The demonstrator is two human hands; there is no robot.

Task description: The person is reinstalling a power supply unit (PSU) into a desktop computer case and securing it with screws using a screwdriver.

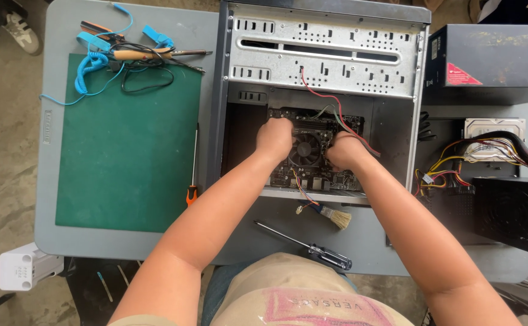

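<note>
Both hands work inside an open computer case (397, 121) that lies on its side on the grey counter (52, 151), reaching toward its far edge. The left hand (274, 140) rests on the left part of the motherboard (294, 175), its fingers curled down onto the board; whether they pinch anything I cannot tell. The right hand (344, 151) sits just right of the round cooler fan (305, 151), fingers closed into a loose fist at the red and grey wires (348, 121) that run down from the metal drive cage (324, 54). The fan lies between the two hands.

At the counter's near edge lie a small brush (335, 216) and a screwdriver with a dark handle (330, 256). A green mat (128, 151) covers the left half of the counter, with an orange-handled screwdriver (192, 181) along its right edge. Near the far left corner sits a blue coiled wrist strap (92, 60) among tools. To the right of the case are a power supply (511, 214) with bundled cables and a hard drive (493, 130).
</note>
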